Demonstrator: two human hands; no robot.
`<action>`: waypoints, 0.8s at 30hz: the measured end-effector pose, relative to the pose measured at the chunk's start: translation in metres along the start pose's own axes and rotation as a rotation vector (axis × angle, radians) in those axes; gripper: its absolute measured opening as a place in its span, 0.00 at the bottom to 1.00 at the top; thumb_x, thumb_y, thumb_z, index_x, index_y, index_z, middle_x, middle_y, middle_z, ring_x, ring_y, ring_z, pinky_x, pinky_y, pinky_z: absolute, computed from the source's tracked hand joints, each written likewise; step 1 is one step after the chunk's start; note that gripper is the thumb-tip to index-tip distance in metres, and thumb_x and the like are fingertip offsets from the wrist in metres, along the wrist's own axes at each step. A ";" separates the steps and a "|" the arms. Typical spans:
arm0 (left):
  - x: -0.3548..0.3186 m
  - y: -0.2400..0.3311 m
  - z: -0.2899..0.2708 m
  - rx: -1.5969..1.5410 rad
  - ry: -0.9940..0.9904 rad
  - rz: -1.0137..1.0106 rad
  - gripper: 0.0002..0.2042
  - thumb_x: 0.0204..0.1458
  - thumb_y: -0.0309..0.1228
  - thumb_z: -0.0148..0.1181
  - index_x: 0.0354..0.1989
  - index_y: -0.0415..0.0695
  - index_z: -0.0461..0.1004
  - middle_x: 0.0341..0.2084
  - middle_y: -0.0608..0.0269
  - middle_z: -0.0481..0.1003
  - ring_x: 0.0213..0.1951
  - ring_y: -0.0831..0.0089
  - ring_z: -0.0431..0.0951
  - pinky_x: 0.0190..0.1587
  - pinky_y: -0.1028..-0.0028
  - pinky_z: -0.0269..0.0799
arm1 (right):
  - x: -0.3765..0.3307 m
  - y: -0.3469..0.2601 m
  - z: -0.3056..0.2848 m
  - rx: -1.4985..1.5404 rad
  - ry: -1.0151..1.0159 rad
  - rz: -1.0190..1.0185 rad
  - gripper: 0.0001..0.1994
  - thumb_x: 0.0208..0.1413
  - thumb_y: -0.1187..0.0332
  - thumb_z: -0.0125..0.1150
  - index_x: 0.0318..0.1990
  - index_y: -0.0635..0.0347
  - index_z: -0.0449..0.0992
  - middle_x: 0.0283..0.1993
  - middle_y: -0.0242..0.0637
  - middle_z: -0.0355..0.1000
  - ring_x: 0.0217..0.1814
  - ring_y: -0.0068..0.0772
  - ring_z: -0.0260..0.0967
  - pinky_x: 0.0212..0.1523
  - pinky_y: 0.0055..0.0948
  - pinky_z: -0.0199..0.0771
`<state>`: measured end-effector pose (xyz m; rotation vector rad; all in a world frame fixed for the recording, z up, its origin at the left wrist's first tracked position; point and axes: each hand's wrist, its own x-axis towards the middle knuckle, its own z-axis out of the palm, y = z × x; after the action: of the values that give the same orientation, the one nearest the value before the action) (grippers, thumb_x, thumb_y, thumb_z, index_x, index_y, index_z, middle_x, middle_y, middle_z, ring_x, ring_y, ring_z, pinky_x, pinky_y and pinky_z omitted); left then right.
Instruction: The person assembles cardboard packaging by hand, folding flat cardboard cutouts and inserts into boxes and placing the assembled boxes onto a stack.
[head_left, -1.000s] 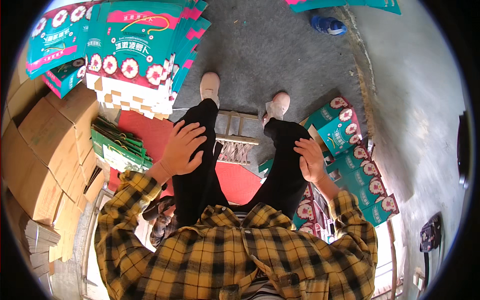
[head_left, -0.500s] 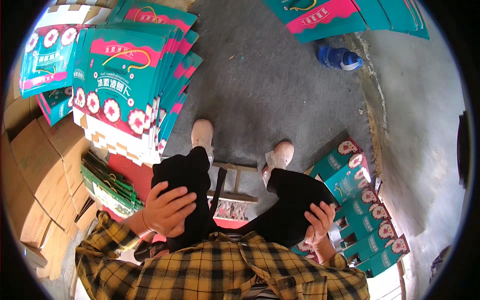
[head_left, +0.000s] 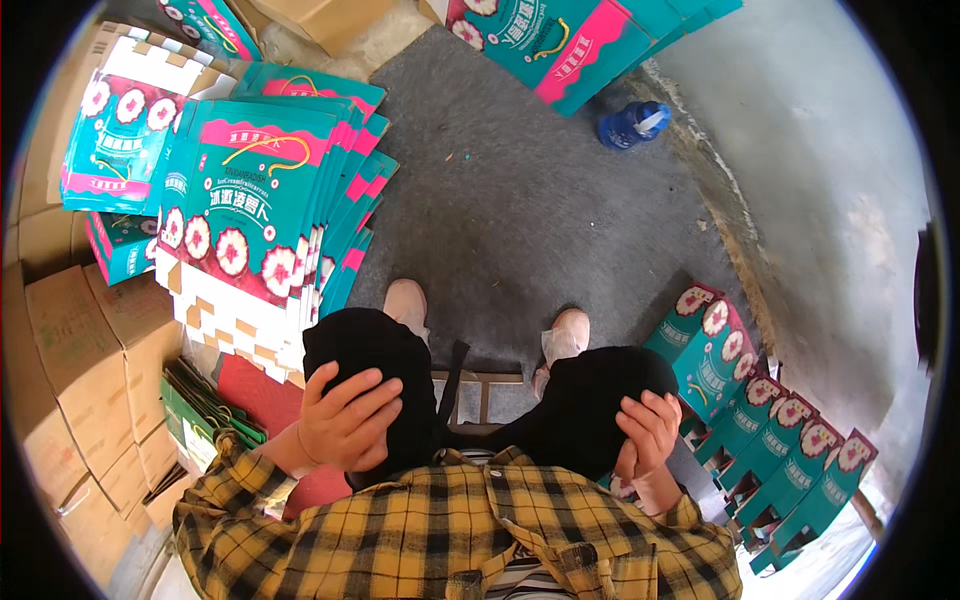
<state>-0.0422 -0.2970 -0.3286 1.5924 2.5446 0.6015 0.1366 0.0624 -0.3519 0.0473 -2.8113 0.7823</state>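
My left hand point(head_left: 350, 420) lies on my left knee, its fingers stretched over the black trousers point(head_left: 365, 340) and holding nothing. On the other knee rests my right hand point(head_left: 648, 432), open, fingers slightly curved along the cloth, its palm side partly hidden. Left of my knees leans a stack of flat teal-and-pink gift boxes point(head_left: 255, 190) with yellow cord handles, neither hand touching them. To the right of my right hand stands a row of teal boxes point(head_left: 790, 460) with red tops, set up side by side.
Brown cartons point(head_left: 85, 350) are piled at the left, with green folded bags point(head_left: 200, 405) beside them. More teal boxes point(head_left: 560, 45) lie at the far side. A blue bottle point(head_left: 634, 126) sits on the grey floor point(head_left: 520, 190) near the pale wall point(head_left: 830, 180) at right.
The view has shifted and turned slightly, so the far boxes and blue bottle appear farther left and the right-hand box row farther right. Both hands stay on my knees.
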 end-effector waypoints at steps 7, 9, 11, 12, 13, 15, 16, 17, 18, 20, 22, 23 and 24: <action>-0.020 0.013 0.000 -0.015 0.148 0.019 0.14 0.39 0.31 0.52 0.35 0.43 0.76 0.44 0.61 0.74 0.51 0.63 0.70 0.58 0.54 0.52 | 0.003 -0.030 0.006 -0.043 0.131 -0.075 0.12 0.41 0.76 0.48 0.34 0.62 0.76 0.40 0.39 0.75 0.49 0.42 0.69 0.57 0.45 0.59; -0.025 0.020 -0.002 -0.021 0.174 0.005 0.13 0.38 0.29 0.52 0.33 0.42 0.75 0.44 0.60 0.74 0.50 0.62 0.71 0.58 0.54 0.53 | 0.006 -0.037 0.009 -0.049 0.124 -0.080 0.12 0.40 0.77 0.49 0.34 0.62 0.76 0.41 0.40 0.74 0.51 0.43 0.68 0.57 0.46 0.59; -0.027 0.023 -0.001 -0.004 0.221 0.023 0.13 0.37 0.29 0.52 0.33 0.41 0.75 0.43 0.60 0.74 0.50 0.61 0.71 0.57 0.53 0.54 | 0.007 -0.044 0.007 -0.090 0.148 -0.073 0.12 0.39 0.78 0.51 0.34 0.62 0.76 0.42 0.40 0.74 0.51 0.43 0.67 0.57 0.45 0.59; -0.028 0.023 -0.001 -0.006 0.239 0.034 0.13 0.37 0.28 0.52 0.33 0.41 0.75 0.43 0.59 0.74 0.50 0.60 0.71 0.57 0.53 0.54 | 0.006 -0.048 0.007 -0.111 0.163 -0.067 0.11 0.40 0.78 0.51 0.34 0.62 0.75 0.41 0.39 0.74 0.51 0.42 0.67 0.57 0.45 0.59; -0.030 0.022 0.000 -0.011 0.253 0.045 0.12 0.37 0.27 0.52 0.33 0.41 0.75 0.43 0.59 0.74 0.50 0.60 0.71 0.57 0.53 0.55 | 0.005 -0.052 0.007 -0.132 0.177 -0.062 0.11 0.40 0.78 0.51 0.33 0.62 0.75 0.41 0.38 0.74 0.51 0.42 0.67 0.57 0.45 0.59; -0.030 0.023 -0.001 0.003 0.259 0.060 0.12 0.37 0.27 0.52 0.33 0.40 0.75 0.43 0.58 0.74 0.51 0.60 0.71 0.57 0.52 0.55 | 0.001 -0.059 0.006 -0.164 0.198 -0.063 0.10 0.41 0.78 0.52 0.33 0.61 0.75 0.41 0.38 0.73 0.51 0.41 0.67 0.57 0.45 0.60; -0.031 0.023 0.000 0.003 0.276 0.072 0.11 0.38 0.26 0.52 0.32 0.40 0.75 0.44 0.58 0.74 0.51 0.59 0.70 0.57 0.52 0.54 | -0.001 -0.061 0.006 -0.192 0.211 -0.061 0.10 0.41 0.78 0.53 0.33 0.61 0.75 0.41 0.37 0.73 0.51 0.41 0.67 0.57 0.45 0.60; -0.031 0.024 0.000 0.000 0.285 0.073 0.11 0.38 0.25 0.52 0.32 0.40 0.75 0.44 0.58 0.74 0.51 0.59 0.70 0.58 0.52 0.54 | -0.003 -0.062 0.007 -0.195 0.216 -0.061 0.10 0.41 0.78 0.53 0.33 0.61 0.75 0.41 0.37 0.73 0.51 0.41 0.67 0.57 0.45 0.60; -0.032 0.025 -0.001 0.011 0.294 0.077 0.11 0.38 0.25 0.52 0.32 0.40 0.75 0.43 0.58 0.74 0.51 0.59 0.70 0.58 0.52 0.54 | -0.004 -0.063 0.008 -0.215 0.231 -0.067 0.09 0.41 0.77 0.54 0.33 0.61 0.75 0.41 0.36 0.73 0.51 0.41 0.67 0.57 0.45 0.60; -0.033 0.027 -0.002 0.032 0.308 0.082 0.10 0.39 0.26 0.54 0.31 0.40 0.74 0.42 0.58 0.73 0.51 0.59 0.69 0.58 0.53 0.53 | -0.007 -0.067 0.005 -0.241 0.245 -0.077 0.09 0.42 0.77 0.55 0.34 0.61 0.75 0.43 0.35 0.72 0.51 0.41 0.67 0.57 0.45 0.60; -0.034 0.034 -0.003 0.041 0.301 0.062 0.10 0.40 0.26 0.54 0.33 0.40 0.74 0.43 0.58 0.73 0.52 0.58 0.69 0.58 0.52 0.53 | -0.008 -0.068 0.004 -0.246 0.244 -0.091 0.09 0.43 0.77 0.55 0.35 0.61 0.75 0.43 0.36 0.72 0.51 0.41 0.67 0.57 0.46 0.60; -0.033 0.038 -0.004 0.046 0.290 0.039 0.10 0.41 0.26 0.54 0.34 0.41 0.73 0.44 0.57 0.73 0.53 0.57 0.68 0.59 0.52 0.52 | -0.008 -0.068 0.002 -0.249 0.237 -0.103 0.10 0.44 0.76 0.56 0.36 0.61 0.75 0.44 0.37 0.72 0.51 0.41 0.67 0.58 0.46 0.60; -0.032 0.039 -0.005 0.029 0.280 0.036 0.11 0.43 0.27 0.56 0.37 0.41 0.73 0.45 0.57 0.72 0.53 0.57 0.67 0.59 0.52 0.52 | -0.008 -0.072 -0.001 -0.180 0.258 -0.064 0.10 0.45 0.76 0.56 0.38 0.61 0.75 0.45 0.39 0.71 0.51 0.43 0.66 0.58 0.46 0.60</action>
<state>0.0041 -0.3112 -0.3139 1.6730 2.7346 0.8511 0.1507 0.0014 -0.3162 0.0064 -2.6075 0.4795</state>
